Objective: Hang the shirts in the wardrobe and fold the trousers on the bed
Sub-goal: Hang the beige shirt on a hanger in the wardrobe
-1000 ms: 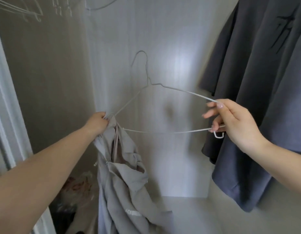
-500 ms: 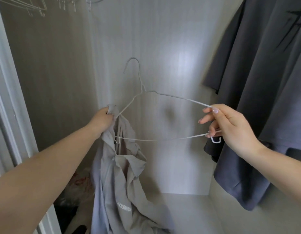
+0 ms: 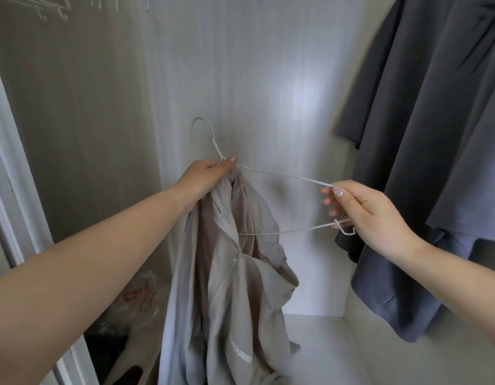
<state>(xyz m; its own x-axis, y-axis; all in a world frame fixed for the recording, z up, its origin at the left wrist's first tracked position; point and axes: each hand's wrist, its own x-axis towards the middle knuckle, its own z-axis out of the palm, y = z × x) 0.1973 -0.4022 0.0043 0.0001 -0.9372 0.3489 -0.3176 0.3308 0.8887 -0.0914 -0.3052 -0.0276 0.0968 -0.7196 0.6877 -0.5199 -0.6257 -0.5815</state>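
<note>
The limp, light beige shirt (image 3: 229,273) is judged slippery on the thin wire hanger (image 3: 282,176), whose neck and the collar are clutched together in the left hand (image 3: 204,176) grip, the far shoulder being pinched by the right hand (image 3: 363,212) grip.

A crumpled plastic bag (image 3: 135,298) lies low at left.

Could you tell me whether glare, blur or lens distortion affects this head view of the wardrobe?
Head view: a bright glare patch sits on the wardrobe back panel; wide-angle bending curves the door frame at left; the white wire hanger and beige shirt are reasonably sharp.
</note>
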